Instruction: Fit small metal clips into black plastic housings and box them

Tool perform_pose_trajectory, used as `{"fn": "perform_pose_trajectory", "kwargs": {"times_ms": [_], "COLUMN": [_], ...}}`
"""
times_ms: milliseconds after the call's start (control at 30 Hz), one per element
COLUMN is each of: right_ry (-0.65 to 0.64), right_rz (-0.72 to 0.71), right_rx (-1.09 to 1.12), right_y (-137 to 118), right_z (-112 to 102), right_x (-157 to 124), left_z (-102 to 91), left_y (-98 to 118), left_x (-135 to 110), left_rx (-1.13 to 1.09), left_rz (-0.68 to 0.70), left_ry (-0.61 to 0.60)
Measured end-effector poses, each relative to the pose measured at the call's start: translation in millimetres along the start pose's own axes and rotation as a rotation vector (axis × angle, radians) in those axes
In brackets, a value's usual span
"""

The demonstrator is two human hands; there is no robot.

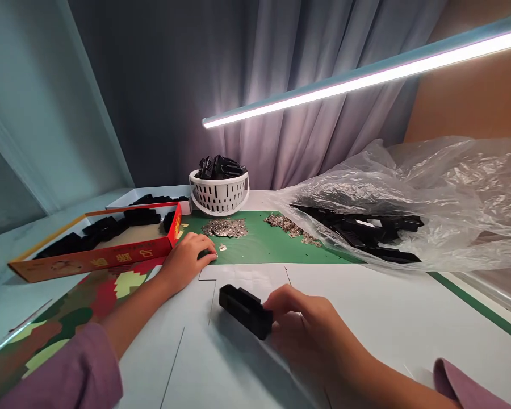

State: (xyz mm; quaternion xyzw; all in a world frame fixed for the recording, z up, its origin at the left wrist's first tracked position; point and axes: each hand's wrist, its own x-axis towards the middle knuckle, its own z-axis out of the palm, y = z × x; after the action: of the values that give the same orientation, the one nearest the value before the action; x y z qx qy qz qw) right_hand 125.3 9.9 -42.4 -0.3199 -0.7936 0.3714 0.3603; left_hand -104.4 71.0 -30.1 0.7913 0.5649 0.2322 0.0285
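Note:
My right hand (pixel 306 318) pinches one end of a long black plastic housing (pixel 244 309), holding it tilted over the white sheets. Its far end points to the left, and its exact kind does not show. My left hand (pixel 191 258) rests at the near edge of the green mat (pixel 255 250), thumb and forefinger curled together. Whatever may be between those fingertips is too small to make out. Just beyond them lies a tiny pale metal piece (pixel 222 247). Behind it spreads a heap of small metal pieces (pixel 225 228), with a second heap of metal pieces (pixel 287 224) farther right.
At left, a red and yellow box (pixel 111 255) holds several black parts, with a white box (pixel 123 199) behind it. A white basket (pixel 219 193) piled with black parts stands at the back. To the right lies a clear plastic bag (pixel 451 210) of black parts, beneath a lamp tube (pixel 366 79).

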Motion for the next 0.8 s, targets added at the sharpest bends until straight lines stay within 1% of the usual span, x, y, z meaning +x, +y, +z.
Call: {"fn": "perform_pose_trajectory", "kwargs": {"times_ms": [133, 200, 267, 367, 467, 567, 700, 800], "right_ry": [0.059, 0.122, 0.153, 0.190, 0.213, 0.205, 0.183, 0.156], "right_rz": [-0.033, -0.050, -0.057, -0.082, -0.103, -0.120, -0.090, -0.084], "right_rx": [-0.192, -0.307, -0.360, -0.351, -0.324, -0.309, -0.334, -0.349], "right_y": [1, 1, 1, 3, 5, 5, 3, 2], "right_z": [2, 1, 0, 1, 3, 4, 3, 3], "right_x": [-2, -3, -3, -2, -1, -2, -3, -3], "left_z": [-1.5, -2.1, -2.5, -2.9, -3.6, -4.3, -4.9, -5.3], "left_y": [3, 5, 7, 9, 9, 9, 10, 10], "left_x": [3, 3, 3, 2, 2, 3, 3, 3], "left_rx": [-0.007, -0.011, -0.010, -0.003, -0.007, -0.007, 0.011, 0.016], "left_rz": [-0.020, -0.041, -0.076, -0.139, -0.165, -0.176, -0.203, -0.201], "left_ry": [-0.014, -0.016, -0.003, 0.030, 0.035, 0.032, 0.047, 0.023]}}
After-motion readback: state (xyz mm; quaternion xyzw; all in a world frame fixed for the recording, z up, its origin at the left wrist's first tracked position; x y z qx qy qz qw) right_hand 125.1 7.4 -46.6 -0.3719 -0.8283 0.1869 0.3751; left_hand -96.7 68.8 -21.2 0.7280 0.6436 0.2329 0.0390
